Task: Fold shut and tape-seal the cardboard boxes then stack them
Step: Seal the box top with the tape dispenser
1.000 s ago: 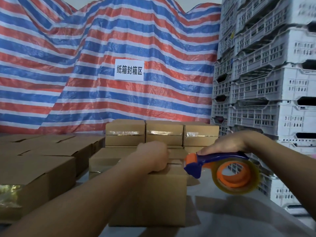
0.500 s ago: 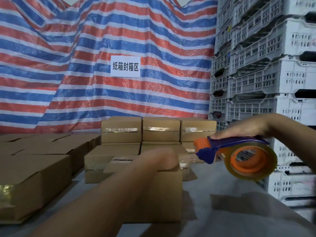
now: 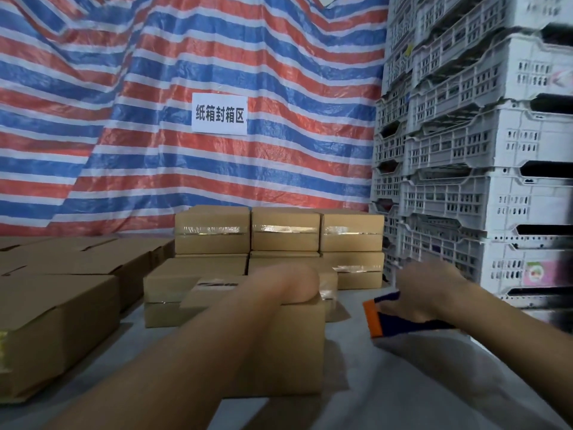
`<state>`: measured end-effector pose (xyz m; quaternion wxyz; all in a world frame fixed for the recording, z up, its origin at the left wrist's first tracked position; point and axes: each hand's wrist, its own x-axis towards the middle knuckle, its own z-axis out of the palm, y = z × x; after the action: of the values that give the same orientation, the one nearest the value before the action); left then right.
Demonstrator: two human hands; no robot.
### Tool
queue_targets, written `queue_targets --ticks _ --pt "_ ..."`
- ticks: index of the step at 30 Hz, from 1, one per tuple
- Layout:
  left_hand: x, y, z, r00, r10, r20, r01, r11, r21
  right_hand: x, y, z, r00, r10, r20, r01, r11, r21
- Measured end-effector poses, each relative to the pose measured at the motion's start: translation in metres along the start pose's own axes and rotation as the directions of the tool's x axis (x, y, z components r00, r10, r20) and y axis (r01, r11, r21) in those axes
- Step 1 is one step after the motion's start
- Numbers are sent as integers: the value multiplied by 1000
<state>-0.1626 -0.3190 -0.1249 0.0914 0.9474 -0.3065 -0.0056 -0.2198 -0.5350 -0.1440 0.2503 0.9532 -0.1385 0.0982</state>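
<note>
since a moment ago our right hand [image 3: 424, 293] has brought the tape dispenser [image 3: 390, 316], gripped by its handle, down onto the table [image 3: 434, 383], while our left hand [image 3: 291, 285] rests on the box [image 3: 279, 346] mid-table, grip unclear, steadying it for stacking.

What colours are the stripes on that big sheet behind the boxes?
The tarp has red, blue and white stripes, seen in the head view.

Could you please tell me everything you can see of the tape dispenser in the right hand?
The tape dispenser looks like plastic, with a dark blue body and an orange front end pointing left. The right hand grips it from above and hides most of it, so the tape roll does not show. It is blurred, sits low over the grey table, right of the near box and apart from it. Whether it touches the table cannot be told.
</note>
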Motion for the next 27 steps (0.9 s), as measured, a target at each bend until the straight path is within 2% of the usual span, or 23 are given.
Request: queue_targets --ticks 2,5,10,12,14,15,16,17,18,19,20,22,25,27 --pt "2 -1 1 1000 18 11 -18 1000 10 -5 -2 26 991 90 -96 -80 991 111" --pt "5 -3 2 999 38 17 -38 999 27 -15 -13 55 969 203 -138 -175 966 191" --pt "11 -8 5 997 77 19 -78 995 54 -24 -27 62 953 303 -31 -283 919 273" --pt "11 -9 5 996 83 15 -84 995 57 -26 -30 44 942 320 -106 -283 922 264" --pt "12 -9 6 996 93 16 -94 994 54 -24 -38 25 912 324 -250 -183 869 459" --pt "13 -8 6 995 101 18 -102 993 57 -23 -45 16 913 325 -247 -109 777 620" --pt "13 -9 6 994 111 20 -112 992 61 -23 -52 5 935 314 -167 -60 602 796" --pt "13 -9 6 993 117 21 -118 991 65 -22 -61 -4 965 264 -8 -88 349 933" --pt "14 -9 6 992 124 17 -125 990 69 -22 -69 -11 972 162 168 -188 113 976" --pt "16 -10 7 992 127 11 -127 989 69 -23 -78 -15 955 33 295 -294 -38 955" --pt "18 -10 8 992 130 8 -130 989 70 -24 -85 -15 931 -82 355 -363 -136 922" --pt "21 -11 9 991 137 9 -137 987 79 -24 -96 -13 913 -210 351 -403 -318 858" --pt "27 -15 11 992 128 5 -128 986 106 -22 -103 -9 935 -183 305 -355 -544 760" --pt "30 -17 13 992 122 8 -122 985 123 -22 -105 -7 944 -149 295 -323 -606 727"
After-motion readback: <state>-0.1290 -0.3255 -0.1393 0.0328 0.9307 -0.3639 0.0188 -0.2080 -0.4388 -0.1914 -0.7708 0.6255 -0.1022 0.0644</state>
